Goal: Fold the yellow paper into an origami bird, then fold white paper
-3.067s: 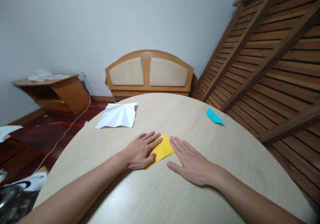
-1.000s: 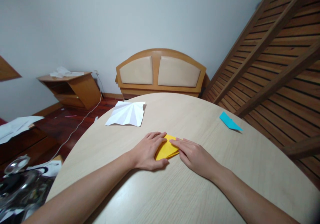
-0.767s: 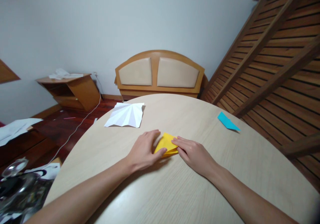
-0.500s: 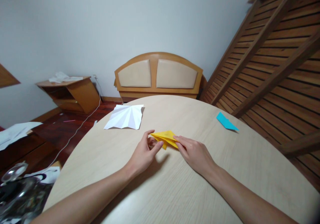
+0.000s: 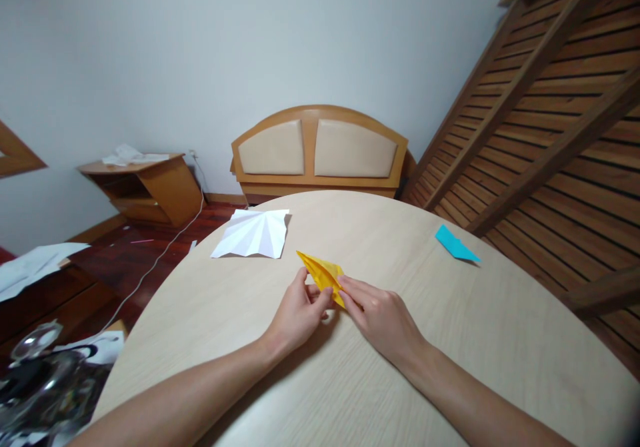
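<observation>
Yellow folded paper (image 5: 321,272) lifted off table (image 5: 350,380), near centre, point aimed far-left. Left hand (image 5: 299,312) and right hand (image 5: 379,317) both pinch near end. Keep layers aligned, grip light, avoid crushing creases. White creased sheet (image 5: 253,234) far-left, blue piece (image 5: 454,244) far-right, both apart.

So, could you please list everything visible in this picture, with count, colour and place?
folded paper: 1, yellow, held up over the table's middle
creased sheet: 1, white, far left of the table
folded piece: 1, blue, far right of the table
table: 1, pale wood, round, foreground
headboard: 1, tan, against the wall
side cabinet: 1, brown, left by the wall
slatted frame: 1, brown, leaning at right
left hand: 1, pinching the yellow paper
right hand: 1, pinching the yellow paper
</observation>
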A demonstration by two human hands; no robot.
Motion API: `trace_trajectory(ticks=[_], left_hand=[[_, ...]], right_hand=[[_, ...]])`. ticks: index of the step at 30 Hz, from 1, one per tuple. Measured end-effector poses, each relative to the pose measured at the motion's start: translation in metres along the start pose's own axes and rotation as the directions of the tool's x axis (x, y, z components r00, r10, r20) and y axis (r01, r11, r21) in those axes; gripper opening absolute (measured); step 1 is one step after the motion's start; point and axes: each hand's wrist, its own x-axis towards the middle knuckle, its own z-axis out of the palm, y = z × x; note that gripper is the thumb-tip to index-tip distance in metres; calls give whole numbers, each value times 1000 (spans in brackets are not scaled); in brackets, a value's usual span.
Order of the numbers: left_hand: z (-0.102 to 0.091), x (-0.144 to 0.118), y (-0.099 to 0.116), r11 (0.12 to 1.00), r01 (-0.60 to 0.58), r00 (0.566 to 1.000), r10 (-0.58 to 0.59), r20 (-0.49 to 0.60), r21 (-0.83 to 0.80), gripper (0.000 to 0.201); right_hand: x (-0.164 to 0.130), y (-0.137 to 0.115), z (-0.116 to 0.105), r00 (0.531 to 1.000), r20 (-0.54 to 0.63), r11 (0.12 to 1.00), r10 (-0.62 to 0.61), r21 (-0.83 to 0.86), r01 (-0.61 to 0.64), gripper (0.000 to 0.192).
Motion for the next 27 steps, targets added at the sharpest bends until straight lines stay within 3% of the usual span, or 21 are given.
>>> trace_trajectory(ticks=[9,18,21,24,27], left_hand=[[-2,1,-8,958,-109,992,122,-33,265,26],[-8,-1,-2,825,-242,961,275,12,511,23],[-12,0,-1,828,-228,963,271,-10,512,30],[-14,1,1,845,-215,964,265,-33,489,50],[-12,0,4,832,-256,958,285,15,492,56]], right_hand=[[2,8,-2,975,-208,996,-83,16,88,37],[-1,16,-2,950,-283,979,129,190,-76,40],[-2,18,-3,946,-315,981,81,195,-19,43],[-2,19,-4,938,-345,981,36,192,33,45],[-3,19,-2,937,-346,979,56,201,16,47]])
